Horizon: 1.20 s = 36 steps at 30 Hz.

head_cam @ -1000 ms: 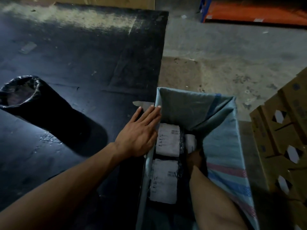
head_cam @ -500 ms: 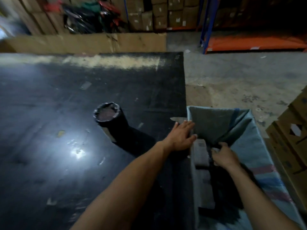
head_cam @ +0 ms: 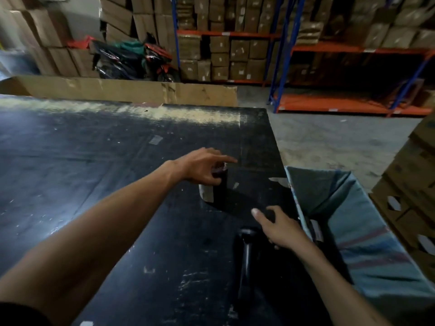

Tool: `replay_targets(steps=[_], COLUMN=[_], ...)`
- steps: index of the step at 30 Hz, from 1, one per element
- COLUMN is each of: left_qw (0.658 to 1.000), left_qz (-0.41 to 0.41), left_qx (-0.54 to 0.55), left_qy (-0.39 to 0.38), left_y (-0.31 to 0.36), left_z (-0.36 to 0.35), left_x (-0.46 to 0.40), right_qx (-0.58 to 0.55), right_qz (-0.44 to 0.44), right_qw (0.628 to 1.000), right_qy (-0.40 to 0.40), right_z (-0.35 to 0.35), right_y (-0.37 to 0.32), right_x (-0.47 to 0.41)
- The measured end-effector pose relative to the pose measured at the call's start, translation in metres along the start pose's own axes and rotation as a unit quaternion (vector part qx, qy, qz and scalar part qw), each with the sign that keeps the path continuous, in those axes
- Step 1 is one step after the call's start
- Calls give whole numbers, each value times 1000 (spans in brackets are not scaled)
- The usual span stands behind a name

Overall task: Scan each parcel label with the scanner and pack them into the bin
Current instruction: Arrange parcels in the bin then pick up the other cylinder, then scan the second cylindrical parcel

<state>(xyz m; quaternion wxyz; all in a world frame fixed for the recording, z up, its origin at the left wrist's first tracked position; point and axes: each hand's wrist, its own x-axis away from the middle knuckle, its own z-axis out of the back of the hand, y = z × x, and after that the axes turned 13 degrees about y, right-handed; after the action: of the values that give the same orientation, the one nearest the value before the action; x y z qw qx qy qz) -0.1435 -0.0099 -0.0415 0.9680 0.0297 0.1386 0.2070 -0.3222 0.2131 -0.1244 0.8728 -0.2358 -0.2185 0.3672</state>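
Observation:
A black-wrapped cylindrical parcel (head_cam: 220,189) stands upright on the dark table (head_cam: 94,184), with a pale label low on its left side. My left hand (head_cam: 202,168) grips its top, index finger stretched out. The black scanner (head_cam: 246,245) lies on the table near the right edge. My right hand (head_cam: 280,229) hovers just right of the scanner's head with fingers spread, holding nothing I can see. The bin (head_cam: 367,236), lined with a blue-grey woven sack, stands against the table's right side. A packed parcel's white label (head_cam: 315,228) shows inside along its near wall.
Stacked cardboard boxes (head_cam: 414,196) stand right of the bin. A long cardboard sheet (head_cam: 131,90) lines the table's far edge. Beyond it are a parked motorbike (head_cam: 131,57) and blue-and-orange racks (head_cam: 341,67) full of boxes, with concrete floor between.
The view has lifted from the bin to the room. My left hand left the bin's rim and took the black parcel. My right hand came out of the bin to the table edge.

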Motion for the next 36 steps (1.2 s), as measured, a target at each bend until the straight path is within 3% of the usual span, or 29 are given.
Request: replay_targets(steps=[3,6,10,13,16,19,24,36], left_qw=[986,980,998,973,941,928,919,910], left_qz=[-73,-101,38,154,212,229,229,242], left_qx=[-114,-152,42,152,250,281,285,282], left_qy=[-95,-76,-8,76,79,82,150,183], left_y=[-9,-13,-20,-27,-34,-36,-30,-22], left_z=[-12,-24,-23,-15,-2,9,13,12], left_x=[22,30,30,33,40,45,49,56], right_qx=[-42,-67,-222,-343,-403,-413,-393,-337], right_qz=[-52,-99,-153,-130,-60,7,50,59], right_qw=[998,993,962,927,909,905,905,919], right_qy=[-5,12,41,74,91,103,158,198], right_z=[-24,-44,-63,-63,-49,-30,-16,-15], right_y=[-19,-24,-22,-31,-50,-72,-97,-103], right_x=[27,45,62,68,64,61,59,55])
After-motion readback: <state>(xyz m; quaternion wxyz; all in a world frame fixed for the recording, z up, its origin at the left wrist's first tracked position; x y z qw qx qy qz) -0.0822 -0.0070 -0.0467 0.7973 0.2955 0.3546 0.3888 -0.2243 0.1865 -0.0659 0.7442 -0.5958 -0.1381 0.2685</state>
